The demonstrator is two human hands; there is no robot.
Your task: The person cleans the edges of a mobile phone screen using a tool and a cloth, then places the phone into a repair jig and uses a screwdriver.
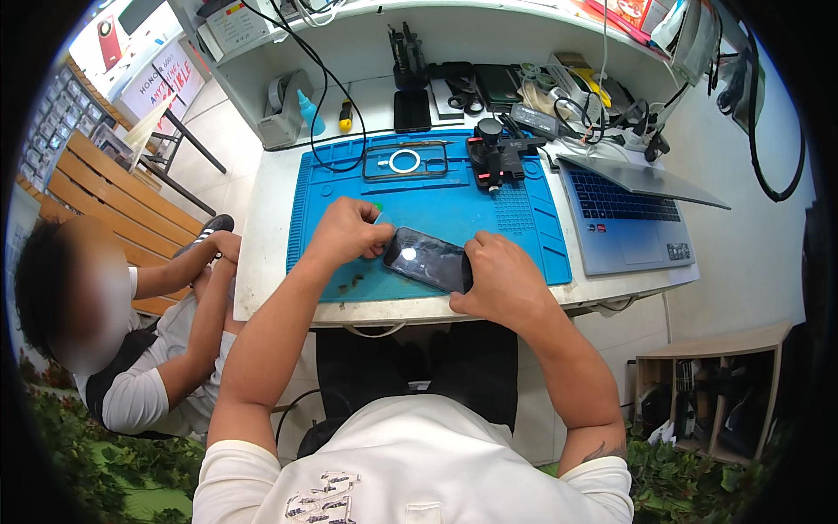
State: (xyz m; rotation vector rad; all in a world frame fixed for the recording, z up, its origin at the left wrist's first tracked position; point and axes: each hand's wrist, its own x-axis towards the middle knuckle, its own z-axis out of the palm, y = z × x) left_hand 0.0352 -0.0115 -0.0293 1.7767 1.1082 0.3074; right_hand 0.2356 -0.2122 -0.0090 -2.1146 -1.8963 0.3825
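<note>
A dark smartphone [426,259] lies tilted over the front of the blue repair mat [332,205], its glossy screen facing up. My right hand [499,275] grips its right end, with the thumb on the near edge and the fingers on the far edge. At the phone's upper left corner is my left hand [351,232], its thumb and forefinger pinched together. A small green spot [378,208] and a thin pale edge show by those fingertips; what they hold is too small to make out.
Farther back on the mat lie a clear phone case with a white ring [404,161] and a black clamp [499,157]. An open laptop [621,210] stands at right. Behind are a blue bottle [310,113], another phone [412,111] and tangled cables. A person [131,349] sits at left.
</note>
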